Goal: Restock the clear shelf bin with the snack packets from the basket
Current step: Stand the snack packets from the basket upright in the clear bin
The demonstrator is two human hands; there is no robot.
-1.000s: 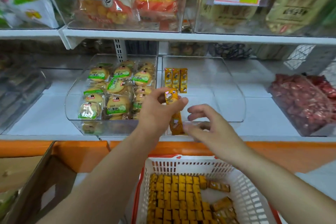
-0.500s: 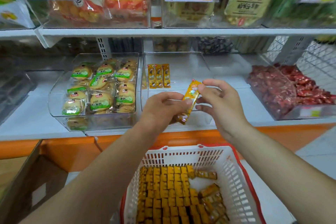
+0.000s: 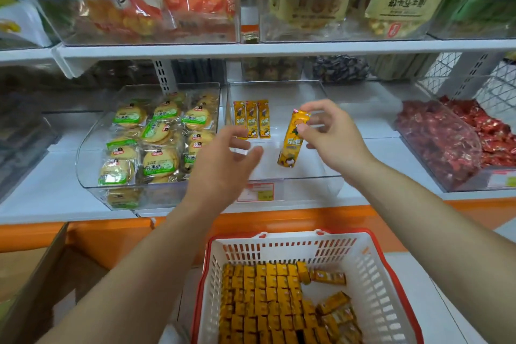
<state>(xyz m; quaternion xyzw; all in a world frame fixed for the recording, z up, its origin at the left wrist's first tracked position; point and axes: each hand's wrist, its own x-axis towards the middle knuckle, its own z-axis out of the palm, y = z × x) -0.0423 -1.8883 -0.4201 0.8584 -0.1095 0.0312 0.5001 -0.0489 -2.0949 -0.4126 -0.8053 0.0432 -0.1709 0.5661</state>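
My right hand pinches the top of a yellow snack packet, which hangs upright over the clear shelf bin. Three matching packets stand side by side at the bin's back left. My left hand hovers in front of the bin with relaxed fingers and holds nothing. Below, a white basket with a red rim holds several rows of the same yellow packets.
A clear bin of round biscuits in green-labelled wrappers sits left of the target bin. Red wrapped sweets fill a bin on the right. The upper shelf carries bagged snacks and price tags. A cardboard box stands lower left.
The packet passed from my left hand to my right. My right hand lifted it over the bin, and my left hand let go and opened.
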